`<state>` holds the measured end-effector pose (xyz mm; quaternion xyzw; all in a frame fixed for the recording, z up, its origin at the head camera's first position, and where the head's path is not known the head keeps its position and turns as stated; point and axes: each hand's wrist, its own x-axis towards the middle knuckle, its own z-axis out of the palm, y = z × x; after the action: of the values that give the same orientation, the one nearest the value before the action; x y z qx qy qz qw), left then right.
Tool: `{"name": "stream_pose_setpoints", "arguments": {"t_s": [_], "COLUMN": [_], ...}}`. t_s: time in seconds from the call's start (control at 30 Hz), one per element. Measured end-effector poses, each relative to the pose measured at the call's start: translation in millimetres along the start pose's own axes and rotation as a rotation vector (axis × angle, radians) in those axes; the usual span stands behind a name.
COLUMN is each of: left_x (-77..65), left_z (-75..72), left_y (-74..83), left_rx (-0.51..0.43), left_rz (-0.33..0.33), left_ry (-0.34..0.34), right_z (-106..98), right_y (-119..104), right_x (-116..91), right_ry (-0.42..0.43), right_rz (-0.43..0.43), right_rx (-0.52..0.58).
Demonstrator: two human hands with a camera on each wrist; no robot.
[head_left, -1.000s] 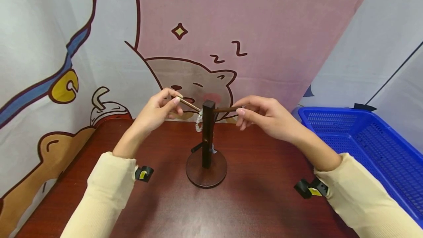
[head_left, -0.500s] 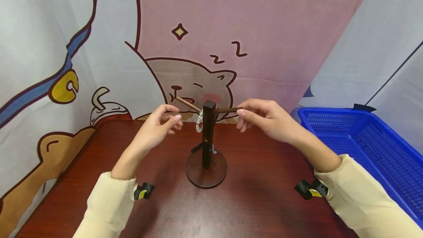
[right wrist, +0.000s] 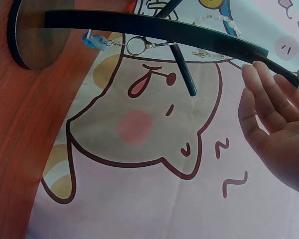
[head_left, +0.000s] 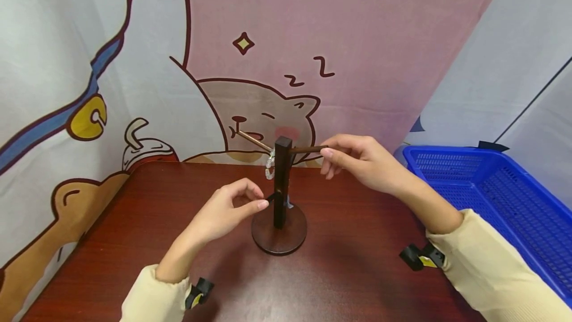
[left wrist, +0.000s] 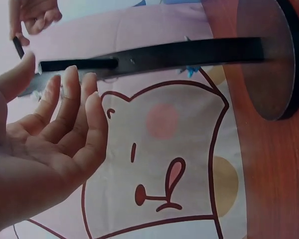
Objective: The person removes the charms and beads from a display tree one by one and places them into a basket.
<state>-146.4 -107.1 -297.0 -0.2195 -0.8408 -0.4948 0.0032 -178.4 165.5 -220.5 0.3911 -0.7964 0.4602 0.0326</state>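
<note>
A dark wooden stand [head_left: 280, 178] with an upright post and round base carries several pegs. My left hand [head_left: 225, 207] is at the lower left peg [head_left: 271, 197], its thumb and index fingertip on either side of the peg's end. At the upper right, my right hand [head_left: 362, 160] pinches the tip of another peg [head_left: 308, 148]. A clear beaded bracelet [head_left: 269, 165] hangs on the upper left peg [head_left: 253, 140], close to the post. Behind the post in the right wrist view hangs a keychain with a ring [right wrist: 136, 46] and a small blue charm [right wrist: 95, 41].
The stand is on a reddish-brown wooden table [head_left: 214, 272]. To the right is a blue plastic basket [head_left: 473, 183]. A cloth with cartoon animals [head_left: 357, 53] hangs behind the table. Each sleeve has a black wrist camera mount [head_left: 415, 256].
My left hand has let go of the upper left peg and come down to the lower left peg. The right hand stays at the upper right peg. The stand has not moved.
</note>
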Motion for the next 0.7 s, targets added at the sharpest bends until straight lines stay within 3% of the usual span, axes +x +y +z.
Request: {"name": "stream_pose_setpoints", "arguments": {"t_s": [0.27,0.7], "left_x": [-5.1,-7.7], "left_z": [7.1,5.1], "left_y": [2.4,3.1], "left_rx": [0.077,0.043], "left_rz": [0.035,0.042], "left_ry": [0.060,0.112], "right_z": [0.5,3.1], "right_y": [-1.9,-2.1], "right_x": [-0.5,-10.4], "right_ry": [-0.002,-0.045], "right_rz": [0.019,0.030], "right_rx": [-0.003,0.044]}}
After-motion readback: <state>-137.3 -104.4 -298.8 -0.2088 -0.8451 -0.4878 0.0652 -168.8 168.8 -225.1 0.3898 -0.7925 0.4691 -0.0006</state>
